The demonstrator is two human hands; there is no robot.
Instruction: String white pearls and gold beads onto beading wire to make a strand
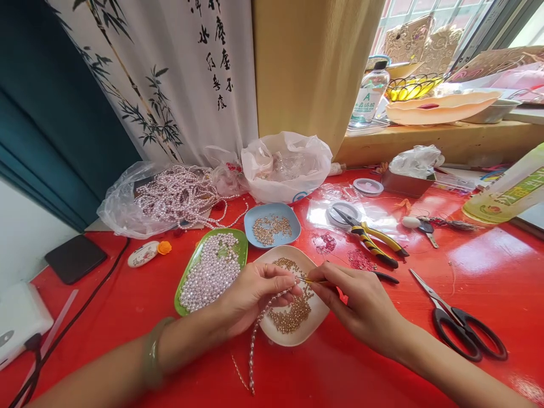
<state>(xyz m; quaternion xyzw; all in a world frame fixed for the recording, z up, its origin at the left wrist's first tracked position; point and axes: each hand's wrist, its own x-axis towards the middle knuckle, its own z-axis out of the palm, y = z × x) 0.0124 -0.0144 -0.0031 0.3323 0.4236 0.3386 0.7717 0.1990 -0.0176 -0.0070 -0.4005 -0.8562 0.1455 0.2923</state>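
My left hand [259, 292], with a jade-green bangle on its wrist, pinches the end of a beaded strand [252, 345] of pale pink pearls. The strand hangs down to the red table, where a thin chain [240, 371] trails from its lower end. In my right hand [352, 297] is a slim tool, apparently pliers [313, 280], with a metal tip and some yellow showing; its tip meets the strand's end at my left fingertips. Both hands are over a white dish [290, 339] of small gold beads. A green tray [182, 292] of pearl beads lies left of it.
Behind stands a blue dish [272, 242] with gold pieces. Yellow-black pliers [369, 235] and scissors [457, 323] lie to the right. Pearl strands [174, 195] and a white plastic bag [287, 170] sit at the back. A black cable [91, 306] crosses the left side.
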